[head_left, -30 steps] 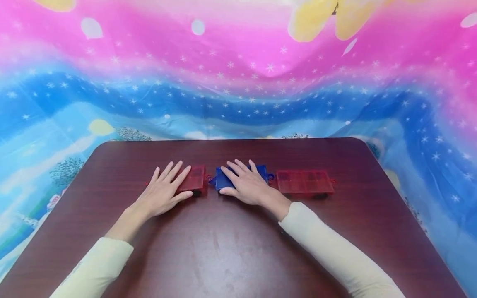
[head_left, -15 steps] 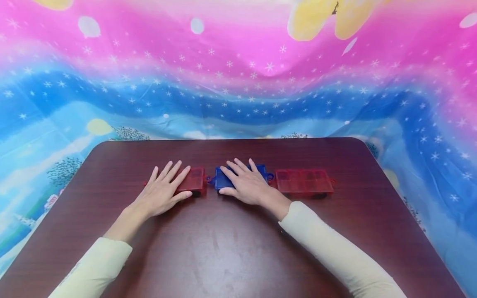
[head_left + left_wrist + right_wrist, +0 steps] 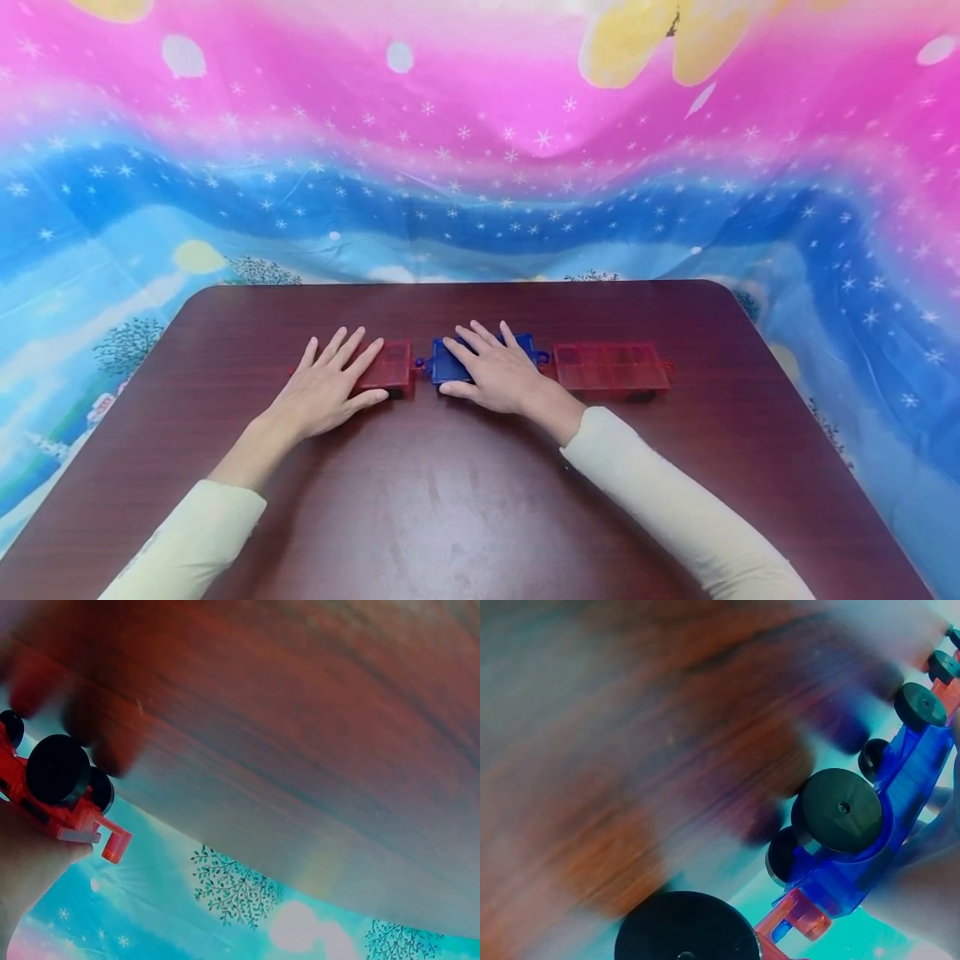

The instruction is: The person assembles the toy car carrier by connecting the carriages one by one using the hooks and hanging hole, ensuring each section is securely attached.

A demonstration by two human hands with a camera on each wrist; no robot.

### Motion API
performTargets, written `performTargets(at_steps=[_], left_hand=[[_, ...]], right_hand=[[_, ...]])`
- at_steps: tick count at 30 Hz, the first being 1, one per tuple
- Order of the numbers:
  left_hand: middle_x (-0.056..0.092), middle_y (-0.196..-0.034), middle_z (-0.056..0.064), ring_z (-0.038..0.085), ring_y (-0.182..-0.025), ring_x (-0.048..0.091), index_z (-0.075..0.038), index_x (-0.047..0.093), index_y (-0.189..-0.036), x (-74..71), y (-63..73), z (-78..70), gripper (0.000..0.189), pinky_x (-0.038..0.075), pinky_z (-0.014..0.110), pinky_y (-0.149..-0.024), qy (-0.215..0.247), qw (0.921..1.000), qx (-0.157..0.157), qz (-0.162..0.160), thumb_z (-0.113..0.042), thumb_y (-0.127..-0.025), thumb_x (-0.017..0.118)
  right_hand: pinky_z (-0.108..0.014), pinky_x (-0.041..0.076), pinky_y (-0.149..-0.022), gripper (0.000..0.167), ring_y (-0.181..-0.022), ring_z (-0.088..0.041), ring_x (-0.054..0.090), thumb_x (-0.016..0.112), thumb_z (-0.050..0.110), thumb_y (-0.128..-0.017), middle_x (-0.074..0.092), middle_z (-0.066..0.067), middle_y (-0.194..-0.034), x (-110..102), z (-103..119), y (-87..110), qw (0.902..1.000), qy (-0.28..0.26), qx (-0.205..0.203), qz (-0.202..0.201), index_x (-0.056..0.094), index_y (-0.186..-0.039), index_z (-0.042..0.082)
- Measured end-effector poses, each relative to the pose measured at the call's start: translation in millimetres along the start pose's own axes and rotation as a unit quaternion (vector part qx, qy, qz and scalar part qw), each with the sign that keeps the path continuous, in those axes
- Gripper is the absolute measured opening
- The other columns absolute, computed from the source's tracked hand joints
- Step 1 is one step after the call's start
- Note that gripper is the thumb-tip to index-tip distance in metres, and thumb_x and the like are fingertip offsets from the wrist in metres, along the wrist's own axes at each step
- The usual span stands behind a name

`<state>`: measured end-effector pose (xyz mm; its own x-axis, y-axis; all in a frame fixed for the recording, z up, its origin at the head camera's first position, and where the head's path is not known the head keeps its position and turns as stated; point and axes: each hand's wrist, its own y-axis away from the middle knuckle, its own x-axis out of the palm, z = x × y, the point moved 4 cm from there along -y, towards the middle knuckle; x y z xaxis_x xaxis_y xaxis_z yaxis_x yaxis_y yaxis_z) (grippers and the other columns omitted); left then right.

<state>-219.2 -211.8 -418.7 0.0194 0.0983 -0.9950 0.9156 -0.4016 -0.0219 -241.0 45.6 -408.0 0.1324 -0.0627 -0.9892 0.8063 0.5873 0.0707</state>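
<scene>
Three translucent plastic toy wagons stand in a row across the table in the head view. My left hand [image 3: 318, 390] lies with spread, straight fingers over the left red wagon [image 3: 393, 367], covering much of it. Over the blue wagon [image 3: 447, 368] in the middle rests my right hand [image 3: 501, 375], its fingers also spread. The right red wagon [image 3: 611, 367] is untouched. In the left wrist view, black wheels and a hook show on the red wagon [image 3: 71, 817]. The right wrist view shows the blue wagon [image 3: 919, 769] on black wheels, its end meeting a red hook [image 3: 810, 915].
The dark brown table [image 3: 450, 500] has rounded far corners. Behind it hangs a pink and blue printed cloth [image 3: 480, 167]. A blue coupling [image 3: 420, 364] lies between the left red and blue wagons, and another loop [image 3: 542, 358] sits at the blue wagon's right end.
</scene>
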Motion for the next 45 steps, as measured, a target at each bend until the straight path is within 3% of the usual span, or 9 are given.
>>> performTargets(at_steps=[15, 28, 39, 45], left_hand=[[0.027, -0.164, 0.019, 0.043, -0.152, 0.014, -0.017, 0.032, -0.161, -3.2, -1.4, -2.8, 0.085, 0.004, 0.066, -0.118, -0.002, 0.9999, -0.001, -0.011, -0.065, -0.095, 0.055], [0.029, -0.164, 0.018, 0.042, -0.152, 0.015, -0.017, 0.034, -0.16, -7.2, -6.8, -11.5, 0.083, 0.004, 0.064, -0.119, 0.005, 0.9997, 0.011, -0.021, -0.07, -0.097, 0.045], [0.028, -0.164, 0.016, 0.04, -0.153, 0.016, -0.015, 0.035, -0.16, -9.1, -10.1, -19.7, 0.079, 0.004, 0.062, -0.12, -0.006, 0.9993, 0.024, -0.029, -0.066, -0.1, 0.042], [0.028, -0.164, 0.016, 0.04, -0.153, 0.015, -0.015, 0.034, -0.16, -11.1, -12.3, -25.4, 0.078, 0.005, 0.062, -0.12, -0.015, 0.9986, 0.033, -0.038, -0.066, -0.101, 0.04]], right_hand=[[-0.06, 0.007, -0.121, 0.08, -0.155, -0.029, 0.013, 0.041, 0.071, -0.098, 0.029, -0.006, -0.165, -11.7, -6.8, 5.0, 0.9995, 0.0, 0.014, -0.028, 0.033, -0.161, 0.023], [-0.059, 0.003, -0.121, 0.08, -0.155, -0.028, 0.012, 0.041, 0.07, -0.099, 0.026, -0.005, -0.166, -19.4, -21.6, 17.1, 0.9981, 0.002, 0.034, -0.052, 0.029, -0.162, 0.022], [-0.058, 0.001, -0.121, 0.08, -0.156, -0.026, 0.007, 0.033, 0.072, -0.099, 0.02, -0.005, -0.168, -25.2, -31.0, 30.6, 0.996, 0.058, 0.049, -0.046, 0.024, -0.163, 0.024], [-0.059, 0.0, -0.121, 0.08, -0.156, -0.028, 0.007, 0.034, 0.071, -0.1, 0.019, -0.007, -0.169, -30.0, -37.6, 37.5, 0.9952, 0.059, 0.055, -0.055, 0.024, -0.163, 0.024]])
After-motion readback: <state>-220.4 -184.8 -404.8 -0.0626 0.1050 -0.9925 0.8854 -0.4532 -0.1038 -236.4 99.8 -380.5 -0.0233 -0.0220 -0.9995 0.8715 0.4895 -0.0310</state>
